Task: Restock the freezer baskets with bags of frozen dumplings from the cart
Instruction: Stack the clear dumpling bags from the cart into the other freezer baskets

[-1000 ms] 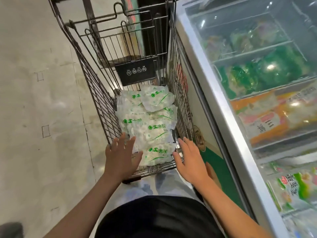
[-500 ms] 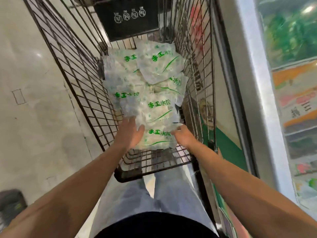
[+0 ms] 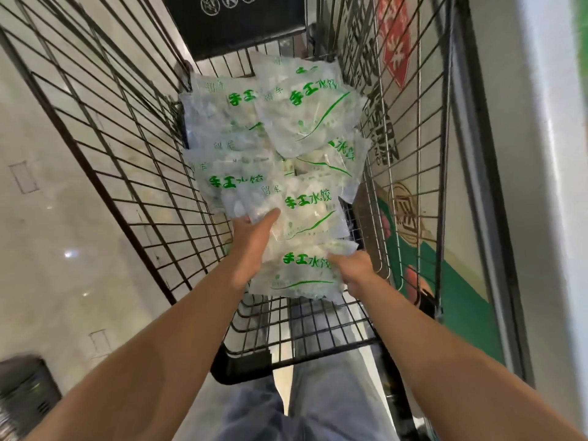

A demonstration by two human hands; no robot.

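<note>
Several clear bags of frozen dumplings with green lettering lie piled in the wire shopping cart [image 3: 133, 173]. My left hand [image 3: 253, 238] reaches into the pile, its fingers tucked under a middle dumpling bag [image 3: 313, 211] with the thumb on top. My right hand [image 3: 353, 270] grips the right edge of the nearest dumpling bag [image 3: 296, 275], which rests at the front of the pile. More bags [image 3: 305, 106] are stacked behind, towards the cart's far end.
The freezer's white and green side wall [image 3: 471, 281] runs close along the cart's right. A black panel [image 3: 235, 23] closes the cart's far end. Pale tiled floor [image 3: 47, 237] lies to the left, with a dark object [image 3: 22, 393] at the bottom left.
Both hands have gone from above the cart's near edge down into the pile and closed on bags. The view has tilted down, so the freezer's glass top has left the frame.
</note>
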